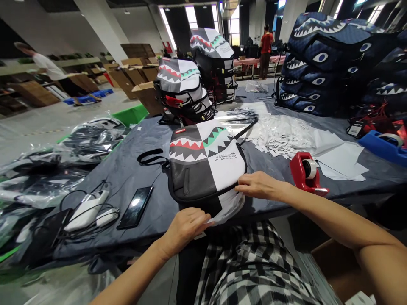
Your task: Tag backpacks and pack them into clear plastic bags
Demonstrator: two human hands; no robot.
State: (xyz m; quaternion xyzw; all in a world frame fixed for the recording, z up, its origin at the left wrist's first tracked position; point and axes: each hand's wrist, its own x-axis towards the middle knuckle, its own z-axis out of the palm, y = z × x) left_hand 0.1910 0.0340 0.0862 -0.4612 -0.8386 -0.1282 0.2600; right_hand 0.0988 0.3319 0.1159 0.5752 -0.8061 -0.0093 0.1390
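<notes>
The edge of a clear plastic sheet point(229, 208) was pinched between the thumb and fingers of the left hand point(187, 228). The plastic was also pinched by the right hand point(259, 185), at the near right corner of a black-and-white bag point(203, 167). The bag was laid flat on the dark tablecloth point(267, 163), its shark-mouth print turned up. A phone point(135, 207) was placed to its left, a red tape dispenser point(305, 173) to its right, and stacked bags point(184, 87) beyond.
</notes>
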